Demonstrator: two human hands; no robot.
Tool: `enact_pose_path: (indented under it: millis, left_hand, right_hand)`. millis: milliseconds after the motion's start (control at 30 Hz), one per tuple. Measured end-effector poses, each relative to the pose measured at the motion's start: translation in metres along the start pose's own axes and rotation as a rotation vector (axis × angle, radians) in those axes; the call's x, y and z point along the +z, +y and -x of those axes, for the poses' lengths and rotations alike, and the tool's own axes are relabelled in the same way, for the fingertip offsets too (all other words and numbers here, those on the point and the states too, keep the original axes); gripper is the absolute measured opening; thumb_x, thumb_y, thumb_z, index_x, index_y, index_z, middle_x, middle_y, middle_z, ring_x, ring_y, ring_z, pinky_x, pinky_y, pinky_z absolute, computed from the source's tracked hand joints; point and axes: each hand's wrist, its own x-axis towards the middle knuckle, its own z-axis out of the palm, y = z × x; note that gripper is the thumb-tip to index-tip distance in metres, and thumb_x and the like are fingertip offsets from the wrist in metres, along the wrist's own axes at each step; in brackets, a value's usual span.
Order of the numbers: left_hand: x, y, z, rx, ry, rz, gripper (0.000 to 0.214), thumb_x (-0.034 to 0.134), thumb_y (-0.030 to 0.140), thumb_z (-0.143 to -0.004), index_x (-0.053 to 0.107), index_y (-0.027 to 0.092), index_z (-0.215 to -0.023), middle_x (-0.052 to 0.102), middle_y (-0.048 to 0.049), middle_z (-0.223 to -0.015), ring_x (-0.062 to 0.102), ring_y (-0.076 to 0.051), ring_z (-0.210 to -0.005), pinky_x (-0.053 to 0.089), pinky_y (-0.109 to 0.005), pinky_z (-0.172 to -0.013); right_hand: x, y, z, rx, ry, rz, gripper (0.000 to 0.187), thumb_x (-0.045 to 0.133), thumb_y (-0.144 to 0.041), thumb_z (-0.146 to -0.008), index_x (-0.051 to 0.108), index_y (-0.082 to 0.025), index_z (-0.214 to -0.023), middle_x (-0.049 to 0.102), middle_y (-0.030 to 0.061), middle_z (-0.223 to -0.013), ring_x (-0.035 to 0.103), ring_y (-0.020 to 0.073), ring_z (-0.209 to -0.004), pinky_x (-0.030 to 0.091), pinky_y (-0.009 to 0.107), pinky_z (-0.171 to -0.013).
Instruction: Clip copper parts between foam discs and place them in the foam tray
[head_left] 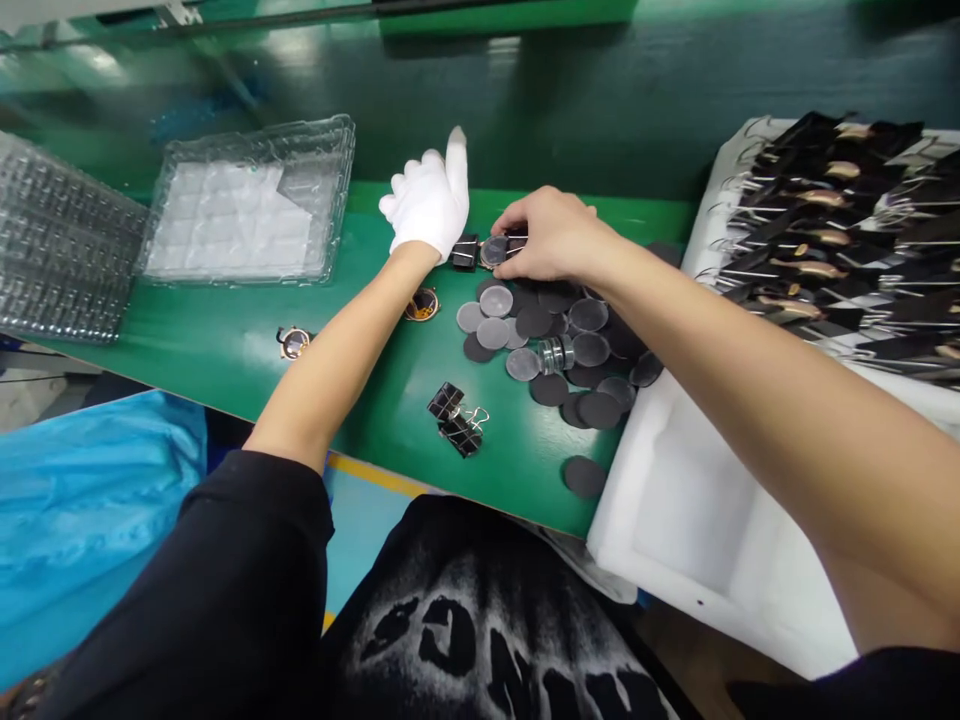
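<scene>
My left hand (431, 208) wears a white glove. Its thumb stretches away and its fingers stand slightly apart, with nothing visible in them. My bare right hand (559, 235) is closed at the fingertips around a round watch case (494, 251). Black binder clips sit on both sides of that case; the left binder clip (465, 253) lies close by my left wrist, while the right one is partly hidden by my fingers. Below the right hand lies a pile of black discs (533, 321) and clear round lenses (496, 301). Another watch case (423, 304) rests beside my left forearm.
Two loose binder clips (460, 434) lie near the front edge. Farther left are a small watch case (295, 343), a clear plastic tray (330, 200) and stacked trays (67, 240). At right, a white foam box (637, 490) stands beside rows of clipped watch parts (817, 198).
</scene>
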Motion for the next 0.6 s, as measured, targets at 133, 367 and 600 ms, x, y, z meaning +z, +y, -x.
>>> enact_pose_path:
  millis: [133,367,600]
  left_hand:
    - [0.002,0.001,-0.001,-0.011,0.022,0.043,0.066,0.032,0.037,-0.099,0.04,0.039,-0.164,0.057,-0.0156,-0.148,0.049,-0.048,-0.124,0.035,-0.068,-0.093]
    - [0.005,0.0,-0.005,-0.077,0.006,0.114,0.075,0.051,0.054,-0.088,0.04,0.043,-0.162,0.056,-0.0086,-0.147,0.045,-0.043,-0.126,0.033,-0.066,-0.101]
    - [0.008,0.002,-0.004,-0.086,0.069,0.173,0.062,0.053,0.038,-0.094,0.049,0.036,-0.156,0.058,-0.0116,-0.141,0.048,-0.041,-0.126,0.037,-0.066,-0.106]
  right_hand:
    - [0.004,0.011,-0.006,-0.095,0.022,-0.016,0.054,0.096,-0.039,-0.072,0.076,-0.01,-0.114,0.074,0.0134,-0.114,0.059,0.0399,-0.124,0.04,0.061,-0.109]
    - [0.009,0.02,-0.002,-0.158,0.014,-0.084,0.06,0.093,-0.045,-0.076,0.075,-0.01,-0.121,0.073,0.0133,-0.118,0.06,0.0369,-0.123,0.043,0.057,-0.109]
    - [0.009,0.004,0.005,-0.117,0.005,-0.097,0.06,0.091,-0.039,-0.079,0.072,-0.005,-0.125,0.07,0.0146,-0.127,0.055,0.0395,-0.13,0.037,0.064,-0.114]
